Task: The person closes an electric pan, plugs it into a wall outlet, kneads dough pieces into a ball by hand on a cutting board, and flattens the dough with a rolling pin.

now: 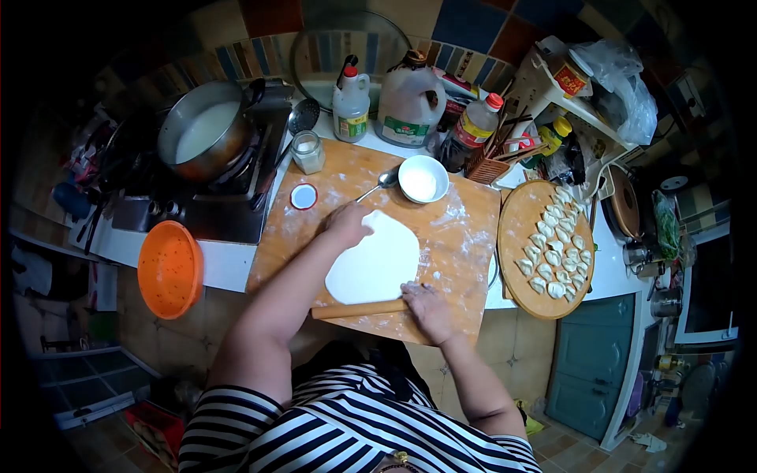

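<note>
A broad, thin sheet of white dough (374, 264) lies on the floured wooden board (461, 268). My left hand (349, 224) is at its upper left edge, fingers curled and thumb against the dough. Below the sheet, a wooden rolling pin (359, 310) lies across the board's near side. My right hand (430, 311) covers the pin's right end, with its fingertips beside the dough's lower right corner. Just beyond my left hand are a metal spoon (386, 180) and a white bowl (423, 180) holding white powder.
A round board (516, 272) with several dumplings is at right. On the stove at left stands a pot (169, 146) of cloudy liquid; an orange basin (169, 270) sits nearer. A glass jar (307, 154), its lid (303, 196) and bottles (410, 102) line the back.
</note>
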Demonstrator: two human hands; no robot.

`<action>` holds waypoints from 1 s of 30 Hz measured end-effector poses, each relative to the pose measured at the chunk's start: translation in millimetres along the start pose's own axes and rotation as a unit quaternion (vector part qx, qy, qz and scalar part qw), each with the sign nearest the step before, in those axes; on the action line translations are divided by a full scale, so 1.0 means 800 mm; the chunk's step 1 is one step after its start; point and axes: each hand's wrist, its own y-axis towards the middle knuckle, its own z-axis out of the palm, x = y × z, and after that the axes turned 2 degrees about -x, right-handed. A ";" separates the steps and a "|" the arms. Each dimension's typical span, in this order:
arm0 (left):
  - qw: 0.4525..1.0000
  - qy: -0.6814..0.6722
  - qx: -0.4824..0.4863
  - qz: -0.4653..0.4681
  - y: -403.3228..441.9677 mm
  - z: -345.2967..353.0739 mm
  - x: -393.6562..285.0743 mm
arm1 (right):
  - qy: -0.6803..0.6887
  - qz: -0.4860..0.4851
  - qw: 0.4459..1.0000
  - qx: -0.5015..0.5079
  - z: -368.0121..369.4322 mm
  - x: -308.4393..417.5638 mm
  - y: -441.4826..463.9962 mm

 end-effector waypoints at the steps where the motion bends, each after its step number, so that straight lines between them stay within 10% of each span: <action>1: 0.998 -0.056 0.019 -0.024 0.005 -0.001 -0.005 | 0.004 -0.001 1.000 0.000 -0.010 -0.011 -0.001; 12: 0.883 -0.365 -0.081 -0.284 -0.103 0.050 0.107 | -0.016 0.097 0.994 -0.047 -0.058 -0.005 -0.015; 15: 0.827 -0.380 0.083 -0.407 -0.153 -0.021 0.078 | 0.000 0.105 0.991 -0.082 -0.047 0.013 0.000; 18: 0.958 -0.069 -0.116 -0.253 -0.178 -0.022 0.118 | 0.003 0.107 0.991 -0.078 -0.036 0.032 0.030; 21: 0.973 -0.041 -0.203 -0.106 -0.189 -0.039 0.074 | -0.016 0.045 0.998 -0.041 -0.015 0.046 0.067; 25: 0.992 0.102 -0.067 0.035 -0.168 0.003 0.056 | -0.081 0.090 0.987 0.104 -0.004 0.070 0.108; 30: 0.976 0.175 -0.131 0.009 -0.080 -0.001 0.070 | -0.099 0.197 0.975 -0.002 0.020 0.010 0.195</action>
